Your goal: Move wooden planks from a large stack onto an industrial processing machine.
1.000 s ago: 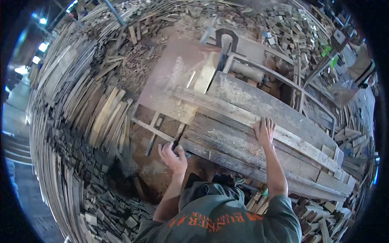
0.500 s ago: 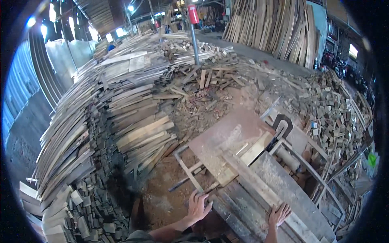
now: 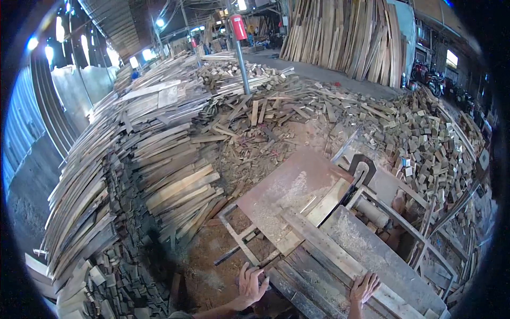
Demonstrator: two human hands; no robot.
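Observation:
A saw table (image 3: 345,239) with a reddish-brown far panel (image 3: 281,186) stands before me, dusted with sawdust. Across it runs a long wooden board (image 3: 326,244). My right hand (image 3: 364,288) lies over this board near its close end, fingers stretched out and slightly apart. At the table's near left corner is my left hand (image 3: 252,283), fingers loosely bent and spread, with nothing visible in them. It is close to the table edge; whether it touches is unclear. A dark metal bracket (image 3: 363,169) rises at the far end of the slot. A pale wood strip (image 3: 326,202) lies beside the slot.
Stacked planks (image 3: 180,186) fill the left side. Heaped wood offcuts (image 3: 430,143) lie at the right. A metal frame (image 3: 414,228) with a cylindrical motor-like part (image 3: 372,212) sits right of the table. Tall boards (image 3: 340,42) lean at the back, and a post (image 3: 241,64) stands ahead.
The whole scene has shifted slightly left and down in the picture. Both hands stay at nearly the same places on and beside the saw table.

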